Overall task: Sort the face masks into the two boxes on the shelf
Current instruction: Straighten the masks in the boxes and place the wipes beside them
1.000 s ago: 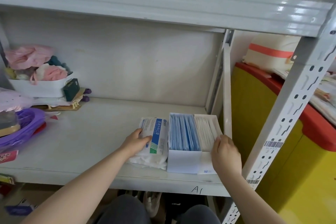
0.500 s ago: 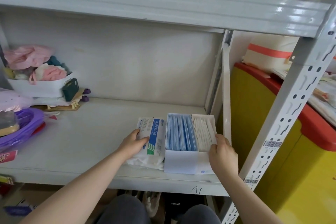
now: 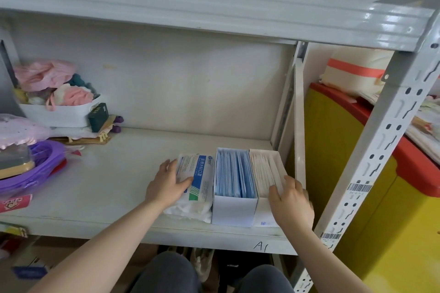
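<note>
Nearest to you, at the front edge of the shelf point(image 3: 100, 188), are both your hands. Your left hand point(image 3: 167, 184) holds the pack of masks point(image 3: 202, 178). The thumb lies over the top of the pack and the fingers point(image 3: 166, 165) lie along its left side, so the pack is just to the right of them. The pack lies flat on the shelf and touches the left box point(image 3: 234, 208).

Your right hand point(image 3: 291, 206) grips the near right corner of the right box point(image 3: 263, 215). The thumb is at the inner side, against the white masks point(image 3: 263, 170), and the other fingers are on the outer wall. This hand is a little blurred.

The two boxes stand side by side and touch each other, both open at the top. The left box is full of blue masks point(image 3: 234, 172) standing on edge; the right box holds the white ones in the same way, with a free gap at its right side.

Farther back on the left lies a purple basket point(image 3: 45, 162). Behind it, near the back wall, stand a white tub point(image 3: 54, 116) with pink cloths and a small dark green box point(image 3: 98, 120).
</note>
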Demonstrator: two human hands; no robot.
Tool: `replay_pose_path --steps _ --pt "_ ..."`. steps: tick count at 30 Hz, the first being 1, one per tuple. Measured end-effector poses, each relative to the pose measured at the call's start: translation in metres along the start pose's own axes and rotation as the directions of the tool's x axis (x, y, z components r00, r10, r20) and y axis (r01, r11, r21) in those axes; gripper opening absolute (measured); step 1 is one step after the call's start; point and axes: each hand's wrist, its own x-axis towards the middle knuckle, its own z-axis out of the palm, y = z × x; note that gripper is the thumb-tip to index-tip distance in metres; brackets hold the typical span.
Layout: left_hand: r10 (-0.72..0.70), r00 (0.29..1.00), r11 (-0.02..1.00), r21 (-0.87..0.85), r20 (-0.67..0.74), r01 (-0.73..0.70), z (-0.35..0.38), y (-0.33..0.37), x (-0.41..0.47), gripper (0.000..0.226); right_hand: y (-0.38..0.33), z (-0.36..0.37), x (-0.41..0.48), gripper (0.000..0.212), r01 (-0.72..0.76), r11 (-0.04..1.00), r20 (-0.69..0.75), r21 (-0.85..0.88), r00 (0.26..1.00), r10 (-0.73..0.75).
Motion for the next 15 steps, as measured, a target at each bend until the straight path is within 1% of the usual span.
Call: replay_pose_path --steps 2,3,6,8,9,11,13,15 --pt "0.046 0.999 0.997 0.064 -0.029 -0.044 -0.001 0.006 -0.005 0.069 -0.002 -0.003 -0.002 0.046 -0.015 0.999 -0.047 -0.045 0.999 0.013" --pt "0.072 0.997 0.996 0.059 -0.034 -0.070 0.000 0.007 -0.006 0.064 -0.005 -0.004 -0.003 0.045 -0.004 1.000 -0.080 -0.026 0.997 0.002" --pt "0.200 0.979 0.978 -0.048 -0.039 -0.202 0.006 0.022 -0.012 0.051 -0.021 -0.003 -0.007 0.037 0.137 0.985 -0.156 0.102 0.980 -0.120" --pt "0.272 0.962 0.954 -0.121 -0.032 -0.274 0.012 0.037 -0.020 0.047 -0.035 0.002 -0.010 0.036 0.222 0.966 -0.135 0.135 0.970 -0.204" --pt "0.299 0.954 0.943 -0.145 -0.025 -0.299 0.015 0.044 -0.025 0.048 -0.041 0.005 -0.012 0.036 0.237 0.961 -0.112 0.140 0.968 -0.223" --pt "0.319 0.947 0.933 -0.185 0.022 -0.310 0.025 0.056 -0.034 0.053 -0.050 0.012 -0.016 0.036 0.226 0.965 -0.069 0.130 0.973 -0.218" --pt "0.325 0.943 0.933 -0.185 0.067 -0.309 0.034 0.060 -0.041 0.057 -0.053 0.020 -0.019 0.035 0.209 0.974 -0.055 0.087 0.977 -0.205" --pt "0.321 0.945 0.936 -0.168 0.056 -0.308 0.039 0.059 -0.045 0.058 -0.053 0.023 -0.020 0.033 0.209 0.976 -0.065 0.066 0.977 -0.205"
